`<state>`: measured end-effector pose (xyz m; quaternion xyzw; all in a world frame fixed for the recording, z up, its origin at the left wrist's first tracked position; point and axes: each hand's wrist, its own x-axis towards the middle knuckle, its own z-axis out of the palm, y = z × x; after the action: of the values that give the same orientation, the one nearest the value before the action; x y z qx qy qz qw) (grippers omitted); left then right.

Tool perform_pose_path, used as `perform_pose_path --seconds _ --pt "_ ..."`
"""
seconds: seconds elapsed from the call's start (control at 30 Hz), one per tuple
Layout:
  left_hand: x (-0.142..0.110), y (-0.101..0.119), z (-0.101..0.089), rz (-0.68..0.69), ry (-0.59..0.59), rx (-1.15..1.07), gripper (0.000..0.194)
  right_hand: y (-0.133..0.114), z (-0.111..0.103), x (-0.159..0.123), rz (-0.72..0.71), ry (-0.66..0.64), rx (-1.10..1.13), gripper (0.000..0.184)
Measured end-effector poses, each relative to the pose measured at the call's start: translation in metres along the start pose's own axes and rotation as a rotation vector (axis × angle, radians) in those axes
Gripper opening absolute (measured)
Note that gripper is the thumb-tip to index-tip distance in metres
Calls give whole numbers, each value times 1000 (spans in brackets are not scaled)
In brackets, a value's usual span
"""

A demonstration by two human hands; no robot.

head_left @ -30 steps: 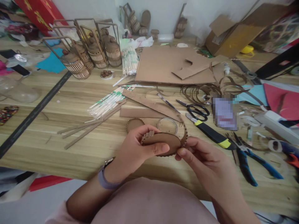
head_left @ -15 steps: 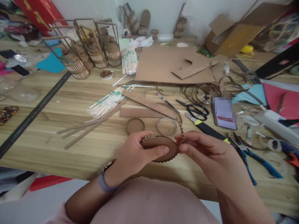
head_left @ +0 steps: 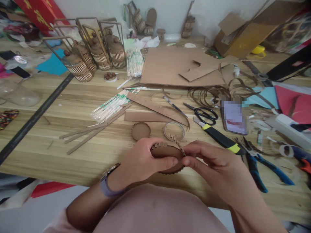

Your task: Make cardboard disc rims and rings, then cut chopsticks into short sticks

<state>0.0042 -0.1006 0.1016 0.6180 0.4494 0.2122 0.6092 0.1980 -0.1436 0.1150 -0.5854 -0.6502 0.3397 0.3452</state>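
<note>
Cardboard disc between both hands

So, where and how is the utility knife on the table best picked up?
I'd grip the utility knife's black handle around its middle, coming from the near side with the right hand. The knife lies flat, its silvery blade end pointing left and away, and the handle's lower end sits close to the pliers.

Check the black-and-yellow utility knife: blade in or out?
Out: the knife has its silvery metal blade showing beyond the yellow front end.
</note>
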Motion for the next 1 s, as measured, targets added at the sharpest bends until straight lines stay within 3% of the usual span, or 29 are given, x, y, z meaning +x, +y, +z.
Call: perform_pose_path --seconds 0.13,0.37,0.5,0.57,0.67,0.83,1.0 --pt "1 -1 -3 2 20 53 17 0 3 -1 0 11 -17 11" --pt "-5 -11 5 192 210 -224 33 11 10 -10 64 83 22 14" --pt "-11 -20 13 373 403 -77 20 14 9 -10 42 38 36 19" --pt "-13 -20 15 421 439 -11 12 12 9 -9 -1 58 90 29" --pt "-14 -19 15 464 424 49 9 8 8 -7 -102 144 169 41" --pt "-16 -19 14 500 359 90 14 0 11 -7 -161 183 15 12" --pt "-17 -20 14 495 327 143 16 -3 12 -7 -237 174 -9 17"
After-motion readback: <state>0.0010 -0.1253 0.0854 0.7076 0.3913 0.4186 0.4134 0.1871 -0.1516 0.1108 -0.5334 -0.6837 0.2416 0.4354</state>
